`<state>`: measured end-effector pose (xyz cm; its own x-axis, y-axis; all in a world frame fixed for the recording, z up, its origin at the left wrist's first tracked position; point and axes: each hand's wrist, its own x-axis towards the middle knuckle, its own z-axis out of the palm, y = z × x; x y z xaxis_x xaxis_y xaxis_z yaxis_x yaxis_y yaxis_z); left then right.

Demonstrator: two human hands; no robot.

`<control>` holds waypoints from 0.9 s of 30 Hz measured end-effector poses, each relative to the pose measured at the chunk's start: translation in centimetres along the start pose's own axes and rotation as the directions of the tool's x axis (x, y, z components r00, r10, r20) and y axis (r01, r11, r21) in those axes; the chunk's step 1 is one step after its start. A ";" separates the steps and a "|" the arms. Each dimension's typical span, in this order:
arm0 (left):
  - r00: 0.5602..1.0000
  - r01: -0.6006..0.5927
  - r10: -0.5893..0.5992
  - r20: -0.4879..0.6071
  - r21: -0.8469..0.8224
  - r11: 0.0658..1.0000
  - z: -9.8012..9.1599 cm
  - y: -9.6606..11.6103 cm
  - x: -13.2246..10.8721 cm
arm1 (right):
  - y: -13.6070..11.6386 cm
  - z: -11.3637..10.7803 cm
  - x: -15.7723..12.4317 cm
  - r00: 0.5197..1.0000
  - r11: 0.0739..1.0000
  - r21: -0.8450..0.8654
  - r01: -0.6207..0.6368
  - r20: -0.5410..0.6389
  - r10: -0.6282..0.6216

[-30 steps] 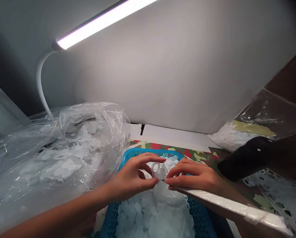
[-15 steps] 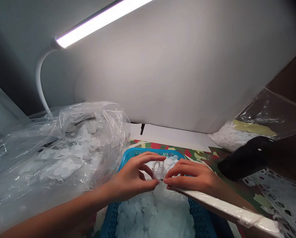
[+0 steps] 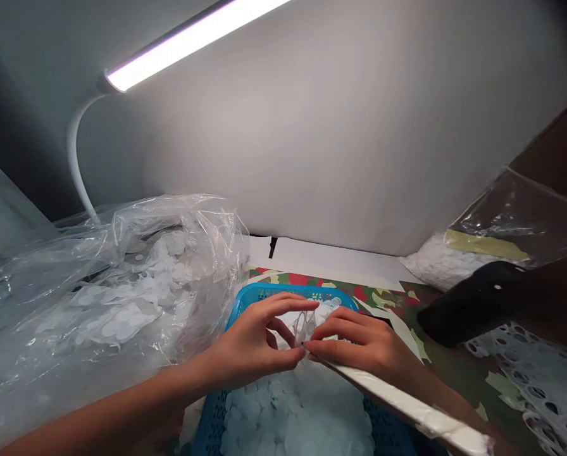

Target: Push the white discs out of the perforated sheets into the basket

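My left hand (image 3: 259, 335) is curled in a pinch over the blue basket, with a small clear plastic piece (image 3: 302, 326) that has round outlines between its thumb and fingers. My right hand (image 3: 359, 335) grips a long white plastic-wrapped stick (image 3: 397, 402) that slants down toward the lower right. The stick's front end lies under the right fingertips, close to the clear piece; its tip is mostly hidden. Below both hands, many translucent white discs (image 3: 264, 411) fill the blue perforated basket (image 3: 245, 294).
At left lies a large clear bag (image 3: 207, 221) with white discs inside. A lamp (image 3: 193, 44) shines above. At right are a bag of white pieces (image 3: 435, 259), a dark rounded object (image 3: 473, 304) and a punched translucent sheet (image 3: 540, 386), on a camouflage-patterned surface (image 3: 383, 294).
My right hand and the stick have moved left and slightly down, closer to my left fingertips. The clear piece has turned a little. My left hand stays nearly in place.
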<state>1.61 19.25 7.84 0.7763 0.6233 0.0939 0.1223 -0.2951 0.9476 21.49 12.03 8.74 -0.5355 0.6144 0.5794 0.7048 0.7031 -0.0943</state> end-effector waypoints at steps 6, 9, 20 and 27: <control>1.000 -0.011 0.010 -0.009 -0.019 1.000 0.1 -0.3 -0.1 | 0.2 0.8 -0.5 0.995 0.997 0.014 0.075 -0.067 -0.074; 1.000 0.016 -0.017 -0.014 -0.037 0.999 0.0 -0.2 0.0 | 0.0 0.4 -0.4 0.989 0.991 -0.003 0.132 -0.066 -0.131; 0.999 0.036 -0.035 0.032 -0.032 0.999 0.1 0.2 -0.2 | -0.4 -0.4 -0.7 0.975 0.999 -0.031 -0.011 -0.224 0.004; 0.996 0.083 -0.082 0.028 -0.058 0.995 0.0 0.4 -0.2 | -0.2 -2.4 -0.5 0.923 0.992 -0.072 -0.102 -0.379 0.067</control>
<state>1.47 19.04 8.16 0.7804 0.6253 0.0075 0.1505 -0.1994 0.9683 22.77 10.73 10.40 -0.2705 0.4789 0.8351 0.7875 0.6090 -0.0942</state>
